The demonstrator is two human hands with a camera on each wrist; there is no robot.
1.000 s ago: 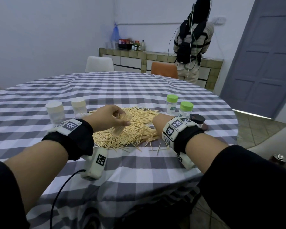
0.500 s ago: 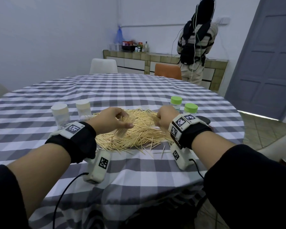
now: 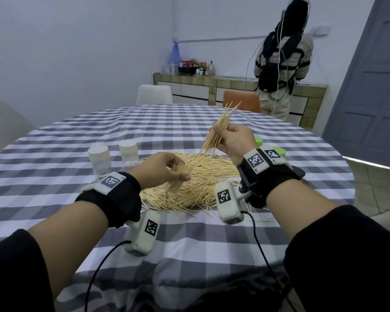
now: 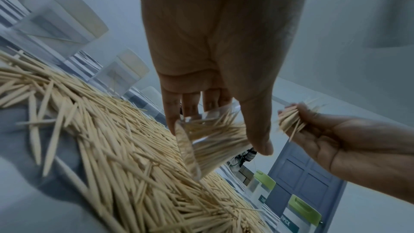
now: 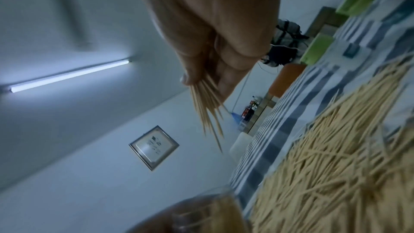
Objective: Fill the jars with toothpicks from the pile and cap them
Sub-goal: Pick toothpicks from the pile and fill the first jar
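Note:
A wide pile of toothpicks (image 3: 198, 179) (image 4: 107, 144) (image 5: 331, 174) lies on the checked tablecloth. My left hand (image 3: 164, 170) (image 4: 215, 70) grips a clear open jar (image 3: 180, 176) (image 4: 208, 141), tilted and partly filled with toothpicks, just above the pile. My right hand (image 3: 232, 138) (image 4: 331, 134) (image 5: 212, 45) is raised over the pile's far side and pinches a bundle of toothpicks (image 3: 221, 127) (image 5: 208, 111) that fans out above and below the fingers.
Two clear jars with pale caps (image 3: 99, 158) (image 3: 128, 152) stand left of the pile. Green-capped jars (image 3: 277, 152) (image 4: 302, 213) stand to the right, partly behind my right wrist. Chairs (image 3: 154, 94) and another person (image 3: 282, 61) are beyond the round table.
My right hand has lifted off the pile with a bundle of toothpicks. The left hand still holds the jar in much the same spot.

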